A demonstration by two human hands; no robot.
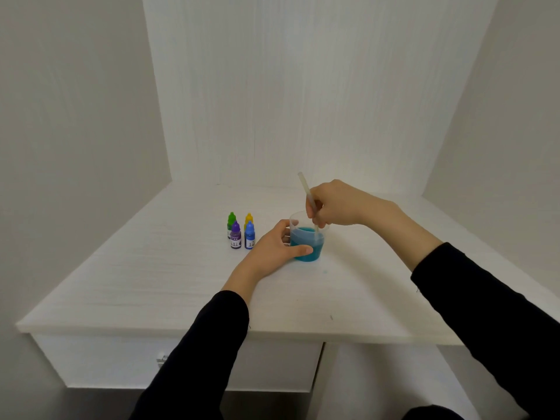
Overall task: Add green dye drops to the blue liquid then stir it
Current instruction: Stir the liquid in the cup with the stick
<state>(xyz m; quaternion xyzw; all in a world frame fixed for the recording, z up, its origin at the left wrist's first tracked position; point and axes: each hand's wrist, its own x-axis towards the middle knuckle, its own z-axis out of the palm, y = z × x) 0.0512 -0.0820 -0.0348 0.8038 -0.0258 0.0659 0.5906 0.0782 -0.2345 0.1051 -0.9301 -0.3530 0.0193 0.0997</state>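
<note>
A clear plastic cup [315,237] stands on the white desk [169,280], holding blue-green liquid [304,233]. My left hand [271,248] wraps around the cup's left side, thumb across the front. My right hand [336,204] hovers above the cup and pinches a pale stirring stick [306,189], whose lower end dips into the liquid. The green dye bottle [231,221] stands capped at the back left of a group of small bottles, left of the cup.
Purple [235,235], yellow [248,219] and blue [249,235] dye bottles stand with the green one. A small blue spot [325,271] marks the desk in front of the cup. White walls close in the desk on three sides. A drawer front [100,362] sits below the front edge.
</note>
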